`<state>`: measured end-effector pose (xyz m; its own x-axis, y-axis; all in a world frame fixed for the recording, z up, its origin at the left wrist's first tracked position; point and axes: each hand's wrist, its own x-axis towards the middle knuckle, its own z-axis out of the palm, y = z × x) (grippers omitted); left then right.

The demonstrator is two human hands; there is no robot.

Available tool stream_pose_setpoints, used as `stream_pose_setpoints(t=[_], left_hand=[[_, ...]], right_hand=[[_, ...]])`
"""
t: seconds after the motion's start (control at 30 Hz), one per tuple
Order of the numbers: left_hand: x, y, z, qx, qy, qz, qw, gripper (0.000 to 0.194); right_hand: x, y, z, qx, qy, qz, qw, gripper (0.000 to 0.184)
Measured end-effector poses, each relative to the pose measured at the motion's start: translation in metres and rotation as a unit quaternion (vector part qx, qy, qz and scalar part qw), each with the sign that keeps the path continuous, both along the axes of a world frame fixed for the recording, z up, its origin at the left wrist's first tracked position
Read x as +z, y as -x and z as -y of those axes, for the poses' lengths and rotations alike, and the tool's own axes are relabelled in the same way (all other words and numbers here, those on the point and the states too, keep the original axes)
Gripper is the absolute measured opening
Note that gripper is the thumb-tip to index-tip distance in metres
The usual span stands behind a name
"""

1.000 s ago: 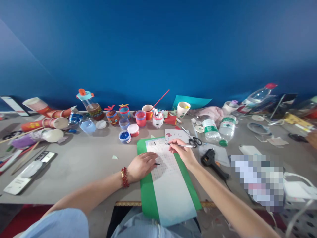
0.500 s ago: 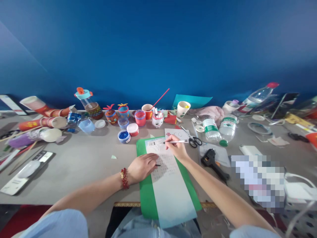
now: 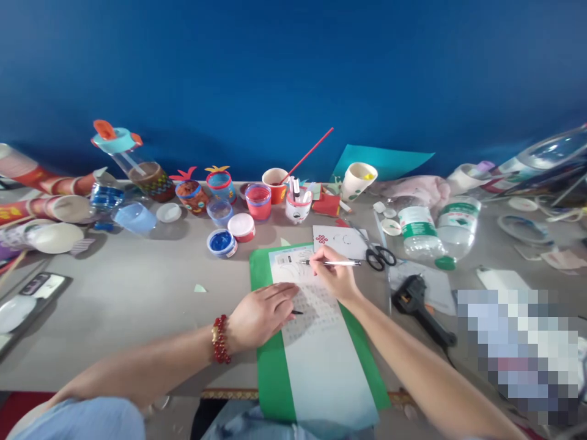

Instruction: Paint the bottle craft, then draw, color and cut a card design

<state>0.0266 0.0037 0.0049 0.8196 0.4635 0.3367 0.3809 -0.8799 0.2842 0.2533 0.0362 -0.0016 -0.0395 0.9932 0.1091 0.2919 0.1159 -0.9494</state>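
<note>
While left hand (image 3: pixel 262 315) rests palm-down | right hand (image 3: pixel 334 278) pinches pen (image 3: pixel 343 263)

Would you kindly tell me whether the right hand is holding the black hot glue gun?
No, the right hand holds a pen, while the black hot glue gun lies apart from it, farther to the right.

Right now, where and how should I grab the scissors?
Best by the black finger loops, probably from the near right: the scissors lie with the loops toward you and to the right, while the blades point away and left, over the white card. Your right hand is nearer but holds a pen, so I'd put that down first.
</note>
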Motion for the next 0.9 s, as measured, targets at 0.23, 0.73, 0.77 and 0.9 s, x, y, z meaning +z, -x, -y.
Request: stream_pose_setpoints(t=[0.23,0.73,0.77,0.9], left_hand=[[0.0006,0.0015,-0.0011,-0.001,0.025,-0.003,1.0,0.018],[0.003,0.0017,-0.0023,-0.002,0.062,0.009,0.998,0.019],[0.0027,0.0018,-0.0023,-0.002,0.064,0.011,0.998,0.019],[0.0008,0.0018,-0.0022,0.0,0.065,0.014,0.998,0.018]], right_hand=[[-0.0018,-0.002,0.0005,0.006,0.011,0.01,1.0,0.011],[-0.0023,-0.0016,-0.0003,-0.019,0.019,-0.055,0.998,0.007],[-0.0023,-0.0018,-0.0002,-0.019,0.018,-0.058,0.998,0.007],[-0.0028,-0.0021,0.0005,-0.019,0.017,-0.058,0.998,0.007]])
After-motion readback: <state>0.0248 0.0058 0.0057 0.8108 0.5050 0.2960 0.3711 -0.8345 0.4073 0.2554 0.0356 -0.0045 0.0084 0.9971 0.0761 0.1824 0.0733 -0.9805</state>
